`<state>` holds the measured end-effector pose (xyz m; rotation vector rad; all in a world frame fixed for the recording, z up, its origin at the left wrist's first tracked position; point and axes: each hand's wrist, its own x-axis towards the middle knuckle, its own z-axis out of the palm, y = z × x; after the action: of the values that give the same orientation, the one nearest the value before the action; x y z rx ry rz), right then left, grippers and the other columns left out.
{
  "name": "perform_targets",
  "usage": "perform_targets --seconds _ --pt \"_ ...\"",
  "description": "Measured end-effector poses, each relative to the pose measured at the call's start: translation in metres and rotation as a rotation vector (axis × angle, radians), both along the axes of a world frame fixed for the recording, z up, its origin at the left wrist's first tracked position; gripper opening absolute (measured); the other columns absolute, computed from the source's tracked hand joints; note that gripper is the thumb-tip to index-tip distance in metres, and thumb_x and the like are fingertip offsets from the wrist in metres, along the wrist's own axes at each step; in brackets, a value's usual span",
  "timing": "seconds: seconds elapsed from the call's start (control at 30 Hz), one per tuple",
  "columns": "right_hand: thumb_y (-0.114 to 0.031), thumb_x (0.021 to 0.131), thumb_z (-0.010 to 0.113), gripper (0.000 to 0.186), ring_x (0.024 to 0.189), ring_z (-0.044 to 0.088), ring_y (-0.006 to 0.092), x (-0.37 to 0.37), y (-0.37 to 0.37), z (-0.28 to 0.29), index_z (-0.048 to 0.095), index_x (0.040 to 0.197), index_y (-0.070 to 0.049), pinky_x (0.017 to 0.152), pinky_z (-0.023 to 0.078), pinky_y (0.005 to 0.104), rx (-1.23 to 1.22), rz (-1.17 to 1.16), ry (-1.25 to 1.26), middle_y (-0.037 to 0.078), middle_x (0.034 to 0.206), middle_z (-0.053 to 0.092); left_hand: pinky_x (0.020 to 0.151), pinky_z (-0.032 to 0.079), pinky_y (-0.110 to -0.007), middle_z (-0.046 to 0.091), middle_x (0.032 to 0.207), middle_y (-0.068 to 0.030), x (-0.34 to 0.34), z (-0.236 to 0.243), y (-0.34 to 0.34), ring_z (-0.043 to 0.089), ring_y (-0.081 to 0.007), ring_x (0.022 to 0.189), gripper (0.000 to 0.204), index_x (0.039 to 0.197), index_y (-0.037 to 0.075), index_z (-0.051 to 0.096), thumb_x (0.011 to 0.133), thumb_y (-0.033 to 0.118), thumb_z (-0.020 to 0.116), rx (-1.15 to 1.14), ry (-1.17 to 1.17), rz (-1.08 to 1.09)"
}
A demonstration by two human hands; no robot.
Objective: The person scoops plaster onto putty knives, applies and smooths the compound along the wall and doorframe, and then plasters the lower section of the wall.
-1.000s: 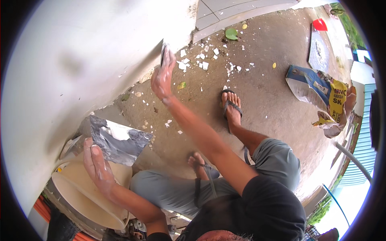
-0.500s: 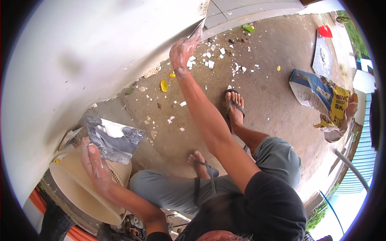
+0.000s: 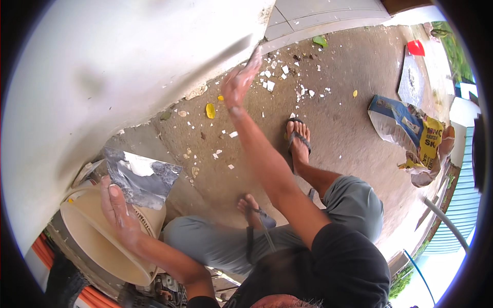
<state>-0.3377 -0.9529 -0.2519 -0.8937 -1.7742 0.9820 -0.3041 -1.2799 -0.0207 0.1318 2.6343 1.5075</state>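
Observation:
My left hand (image 3: 120, 215) grips the near-left edge of a square, grey-smeared board (image 3: 138, 187), thumb on top. A lump of white paste (image 3: 138, 164) sits on the board. My right hand (image 3: 239, 84), whitened with paste, is up by the lower edge of the white wall (image 3: 128, 66), close to its corner. Its fingers are stretched together along a thin flat scraper, seen almost edge-on and mostly hidden by the hand. A dark shadow lies on the wall beside it.
A beige bucket (image 3: 92, 231) stands below the board. White chips (image 3: 270, 85) and yellow leaves (image 3: 210, 111) litter the concrete floor. On the right lie a torn paper sack (image 3: 405, 126), a grey flat panel (image 3: 411, 79) and a red object (image 3: 416, 47). My sandalled feet are apart.
My right hand has moved slightly down and to the right, with the shadow on the wall growing longer. My left hand and the board stay almost in place.

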Motion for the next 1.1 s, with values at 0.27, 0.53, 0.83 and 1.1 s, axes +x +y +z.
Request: perform_targets --seconds 0.27,0.53,0.83,1.1 --pt "0.007 0.083 0.032 0.070 0.145 0.014 0.0413 -0.041 -0.019 0.015 0.007 0.148 0.012 0.122 0.006 0.0519 -0.022 0.018 0.138 0.030 0.155 0.010 0.100 0.041 -0.034 0.055 0.129 -0.0178 0.010 0.016 0.045 0.051 -0.0239 0.117 0.047 0.128 -0.008 0.054 0.100 0.029 0.056 0.104 -0.042 0.231" --pt "0.016 0.076 0.030 0.071 0.144 0.019 0.0391 0.010 -0.107 0.024 0.017 0.146 0.014 0.122 0.012 0.0471 -0.171 0.292 0.272 0.032 0.151 0.021 0.098 0.040 -0.032 0.056 0.124 -0.0141 -0.005 0.012 0.040 0.050 -0.0212 0.114 0.048 0.129 -0.007 0.053 0.100 0.030 0.056 0.135 -0.052 0.128" --pt "0.005 0.082 0.034 0.069 0.145 0.019 0.0372 -0.015 0.031 -0.020 0.017 0.148 0.009 0.122 0.011 0.0494 0.090 -0.075 0.035 0.028 0.152 0.023 0.100 0.042 -0.035 0.051 0.136 -0.0194 0.006 0.002 0.016 0.050 -0.0237 0.121 0.052 0.132 -0.010 0.049 0.099 0.029 0.058 0.171 0.000 0.151" --pt "0.008 0.085 0.032 0.069 0.146 0.015 0.0377 -0.040 -0.033 -0.010 0.009 0.150 0.009 0.122 0.004 0.0469 -0.116 0.066 0.213 0.026 0.157 0.016 0.098 0.043 -0.033 0.053 0.132 -0.0179 0.001 0.002 0.013 0.051 -0.0230 0.119 0.051 0.132 -0.008 0.051 0.098 0.031 0.059 0.090 0.025 0.072"
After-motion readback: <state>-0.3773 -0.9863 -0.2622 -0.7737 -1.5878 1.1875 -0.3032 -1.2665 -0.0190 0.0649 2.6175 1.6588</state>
